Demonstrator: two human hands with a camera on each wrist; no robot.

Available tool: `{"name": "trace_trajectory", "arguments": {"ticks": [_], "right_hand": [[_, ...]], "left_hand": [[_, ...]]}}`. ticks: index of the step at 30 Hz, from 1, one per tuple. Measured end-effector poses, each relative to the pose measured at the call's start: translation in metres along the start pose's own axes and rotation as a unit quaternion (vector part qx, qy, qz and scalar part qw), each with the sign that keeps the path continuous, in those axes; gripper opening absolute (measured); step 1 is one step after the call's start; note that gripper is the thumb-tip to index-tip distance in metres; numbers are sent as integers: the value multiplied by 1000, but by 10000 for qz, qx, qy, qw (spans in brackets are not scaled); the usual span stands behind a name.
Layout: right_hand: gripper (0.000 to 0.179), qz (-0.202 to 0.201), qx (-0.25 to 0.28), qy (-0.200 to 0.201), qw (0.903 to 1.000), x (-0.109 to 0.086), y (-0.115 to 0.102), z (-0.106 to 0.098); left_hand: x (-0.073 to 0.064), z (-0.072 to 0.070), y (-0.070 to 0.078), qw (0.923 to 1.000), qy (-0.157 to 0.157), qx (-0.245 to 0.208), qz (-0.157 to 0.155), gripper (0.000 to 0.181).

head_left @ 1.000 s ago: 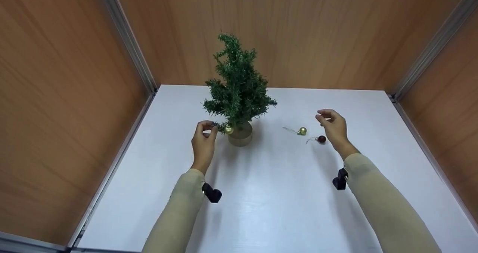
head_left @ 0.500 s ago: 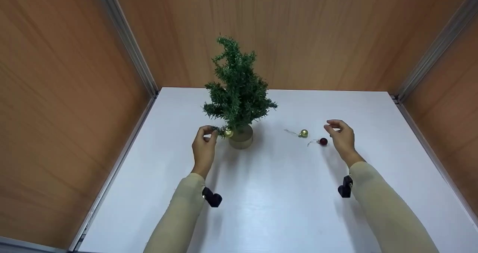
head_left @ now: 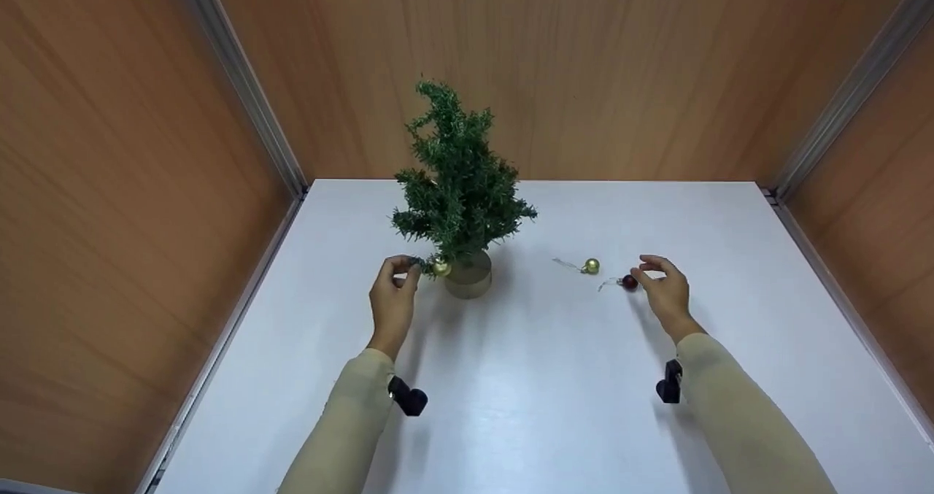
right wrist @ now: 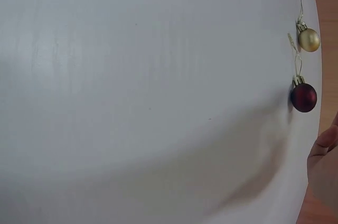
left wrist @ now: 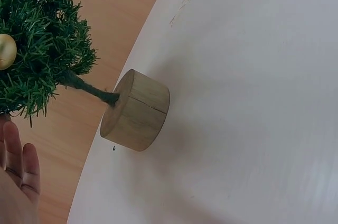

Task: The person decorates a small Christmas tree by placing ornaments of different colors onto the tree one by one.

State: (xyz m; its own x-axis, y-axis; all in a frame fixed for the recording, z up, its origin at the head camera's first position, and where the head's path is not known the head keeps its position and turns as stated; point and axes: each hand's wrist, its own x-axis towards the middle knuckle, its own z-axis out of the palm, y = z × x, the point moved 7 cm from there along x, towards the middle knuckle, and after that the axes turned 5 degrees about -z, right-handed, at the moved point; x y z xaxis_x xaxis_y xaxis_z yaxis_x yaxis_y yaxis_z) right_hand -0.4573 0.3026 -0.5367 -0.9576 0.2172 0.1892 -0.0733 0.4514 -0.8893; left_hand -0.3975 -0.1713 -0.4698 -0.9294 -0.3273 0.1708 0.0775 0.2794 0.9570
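A small artificial Christmas tree (head_left: 460, 180) stands upright on its round wooden base (left wrist: 140, 110). At its lower left, my left hand (head_left: 392, 300) pinches the tip of a low branch between thumb and fingers. From that branch hangs a gold bauble (head_left: 441, 268), seen large in the left wrist view. Over on the right, my right hand (head_left: 665, 293) hovers just beside a dark red bauble (right wrist: 304, 98), thumb and fingers apart and nothing between them. That bauble lies on the table with its string loop pointing left. Most of each hand is cut off in its own wrist view.
Another gold bauble (head_left: 591, 266) with a string loop lies left of and behind the red one. The white table (head_left: 525, 406) is enclosed by wood-grain panels (head_left: 584, 63) at the back and both sides, with metal strips at the corners.
My right hand moves first rightward, then down and toward the red bauble. The left hand stays on the branch. The whole head view shifts slightly.
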Motion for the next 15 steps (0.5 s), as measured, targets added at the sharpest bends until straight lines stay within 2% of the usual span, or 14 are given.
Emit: {"name": "trace_trajectory", "arguments": {"ticks": [10,15], "right_hand": [[49,526,225,-154,9982,-4,24,10],[49,496,405,-114,9979,-6,29,10]], "left_hand": [[-1,0,-2,10000,-40,54,7,22],[0,1,-2,10000,-29,11,12,22]]}}
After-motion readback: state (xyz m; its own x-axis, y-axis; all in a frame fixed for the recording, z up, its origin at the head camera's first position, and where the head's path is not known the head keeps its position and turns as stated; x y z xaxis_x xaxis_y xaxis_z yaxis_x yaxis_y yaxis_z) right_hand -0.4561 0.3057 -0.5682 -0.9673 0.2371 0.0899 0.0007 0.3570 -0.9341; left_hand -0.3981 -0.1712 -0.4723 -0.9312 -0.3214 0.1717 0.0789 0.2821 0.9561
